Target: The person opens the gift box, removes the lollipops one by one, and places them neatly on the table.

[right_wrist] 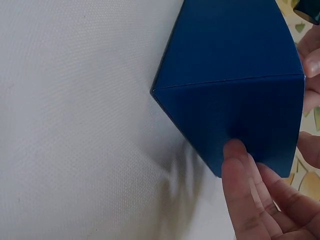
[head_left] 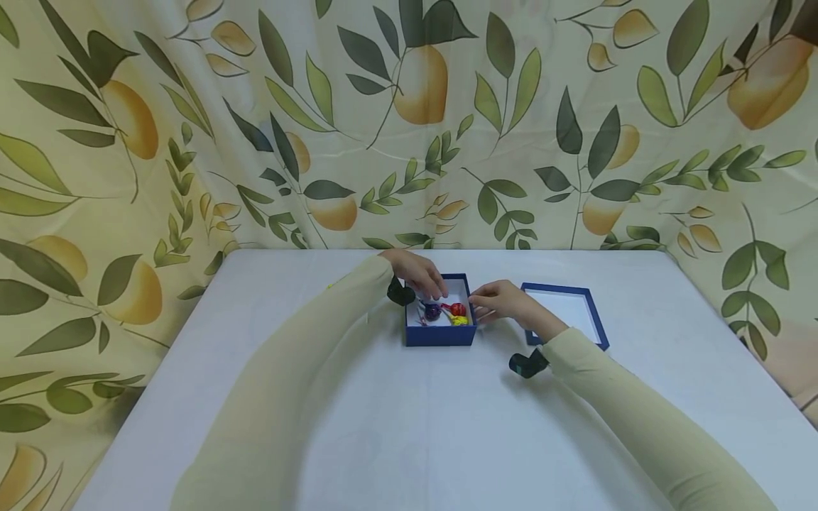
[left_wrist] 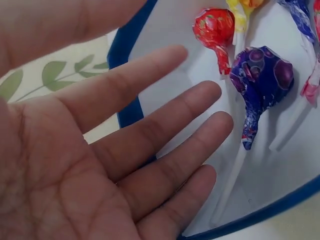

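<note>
Your left hand point(head_left: 418, 274) has its fingers straight and a little apart over the blue box point(head_left: 439, 336), the lollipops point(left_wrist: 266, 77) lie inside that box, and your right hand point(head_left: 508, 301) rests nearly straight fingers against the box's right side.

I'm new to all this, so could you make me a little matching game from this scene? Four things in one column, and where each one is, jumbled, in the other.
Things:
1. Left fingers
2. Right fingers
3. Purple lollipop
4. Lid

Places:
A. Inside the blue box
B. On the table, right of the blue box, white inside up
C. Straight, over the blue box, holding nothing
D. Against the outside of the blue box

Right pairs: 1-C, 2-D, 3-A, 4-B
</note>
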Demonstrator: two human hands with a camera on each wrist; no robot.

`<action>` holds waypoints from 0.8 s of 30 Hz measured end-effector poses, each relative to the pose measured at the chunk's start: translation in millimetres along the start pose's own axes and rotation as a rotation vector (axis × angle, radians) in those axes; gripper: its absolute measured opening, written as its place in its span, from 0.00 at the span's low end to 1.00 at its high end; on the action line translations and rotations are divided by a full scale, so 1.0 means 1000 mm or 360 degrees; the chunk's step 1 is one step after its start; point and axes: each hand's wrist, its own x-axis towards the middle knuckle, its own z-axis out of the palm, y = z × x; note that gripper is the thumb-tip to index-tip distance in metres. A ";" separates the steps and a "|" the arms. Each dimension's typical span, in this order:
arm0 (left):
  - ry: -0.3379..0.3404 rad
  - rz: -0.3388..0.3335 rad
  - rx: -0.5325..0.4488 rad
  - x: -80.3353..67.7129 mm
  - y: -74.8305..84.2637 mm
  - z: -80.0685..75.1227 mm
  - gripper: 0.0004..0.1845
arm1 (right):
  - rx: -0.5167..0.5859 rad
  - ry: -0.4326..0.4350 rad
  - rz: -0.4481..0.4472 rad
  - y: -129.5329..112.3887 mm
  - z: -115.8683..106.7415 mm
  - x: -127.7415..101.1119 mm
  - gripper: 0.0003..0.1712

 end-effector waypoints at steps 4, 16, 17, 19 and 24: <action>-0.0026 -0.0010 -0.0025 0.005 -0.004 0.001 0.12 | -0.0007 0.0004 0.0011 0.000 0.000 0.000 0.25; 0.0058 -0.0219 0.0176 -0.021 0.030 0.027 0.17 | -0.0002 0.0004 0.0003 0.000 0.000 0.000 0.25; 0.0052 -0.0215 0.0208 -0.021 0.030 0.027 0.17 | -0.0009 0.0003 -0.0001 0.000 0.000 0.000 0.25; 0.0052 -0.0183 0.0266 -0.020 0.029 0.028 0.16 | -0.0022 0.0003 -0.0006 -0.001 0.000 0.000 0.25; 0.0119 -0.0078 0.0429 -0.021 0.027 0.029 0.13 | -0.0020 -0.0007 0.0003 0.000 0.000 0.000 0.26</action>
